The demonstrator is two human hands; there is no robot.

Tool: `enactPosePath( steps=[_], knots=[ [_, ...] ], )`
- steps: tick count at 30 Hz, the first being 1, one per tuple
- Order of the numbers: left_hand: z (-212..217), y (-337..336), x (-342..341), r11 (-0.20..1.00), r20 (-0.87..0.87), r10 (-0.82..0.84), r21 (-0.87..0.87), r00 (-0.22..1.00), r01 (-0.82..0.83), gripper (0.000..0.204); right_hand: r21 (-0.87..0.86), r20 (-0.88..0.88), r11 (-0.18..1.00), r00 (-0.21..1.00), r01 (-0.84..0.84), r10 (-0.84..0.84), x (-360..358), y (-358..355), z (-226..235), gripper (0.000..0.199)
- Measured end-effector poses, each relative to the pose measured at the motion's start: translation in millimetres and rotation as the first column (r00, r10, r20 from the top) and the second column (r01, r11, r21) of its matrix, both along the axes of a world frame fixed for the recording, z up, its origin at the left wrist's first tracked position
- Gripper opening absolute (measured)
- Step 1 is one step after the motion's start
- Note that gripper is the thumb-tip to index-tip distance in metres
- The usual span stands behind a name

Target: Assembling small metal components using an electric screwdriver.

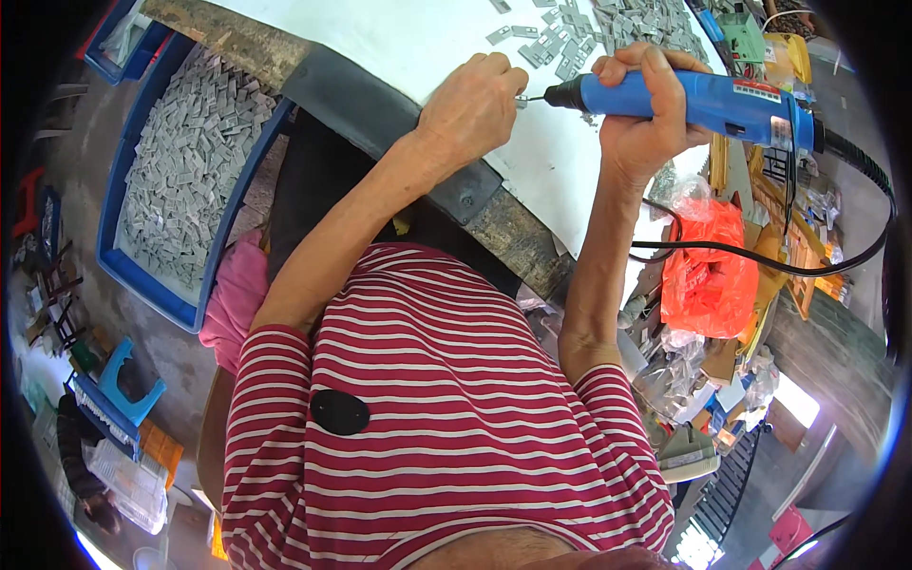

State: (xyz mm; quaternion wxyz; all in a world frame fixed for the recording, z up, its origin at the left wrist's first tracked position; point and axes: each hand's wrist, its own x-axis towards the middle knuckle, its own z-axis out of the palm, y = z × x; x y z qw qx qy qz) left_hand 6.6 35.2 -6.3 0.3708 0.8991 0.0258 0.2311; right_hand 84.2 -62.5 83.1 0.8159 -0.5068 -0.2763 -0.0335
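Gripping blue power tool (714, 101) in right hand (638, 142), long axis left-right, bit (538, 98) pointing left toward small metal piece (522, 102) pinched by left hand (472, 109).

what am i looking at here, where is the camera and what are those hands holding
There is no robot: these are a person's own bare hands. The one picture comes from a wide fisheye camera worn on the head, looking down, so straight edges bend and the striped shirt fills the lower part. The right hand grips a blue corded tool, its thin tip pointing left. The left hand holds a small metal piece by that tip; whether they touch is too small to tell. Many small grey pieces lie on the white surface, and a blue tray at left holds many more.
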Motion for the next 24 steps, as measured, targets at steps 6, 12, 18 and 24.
enactPosePath(
  steps=[6,12,18,24],
  knots=[
    [2.9,1.5,-1.0,1.0,-0.046,0.007,-0.026,0.999,-0.008,0.01,-0.077,0.066,0.997,0.998,0.007,-0.002,1.0,3.3,-4.0,0.011],
    [3.2,0.4,0.8,0.999,-0.046,-0.003,-0.05,0.999,0.001,0.01,-0.116,0.109,0.993,0.994,0.032,-0.019,0.0,5.7,-3.4,0.01],
    [0.8,2.7,-0.2,0.998,-0.041,0.002,-0.063,0.999,-0.005,0.011,-0.118,0.108,0.992,0.994,0.033,-0.02,-3.2,11.3,-4.9,0.011],
    [1.8,2.2,-0.2,0.996,-0.041,-0.004,-0.084,0.999,0.0,0.011,-0.137,0.118,0.99,0.993,0.041,-0.025,-4.3,11.9,-5.1,0.012]
  ],
)
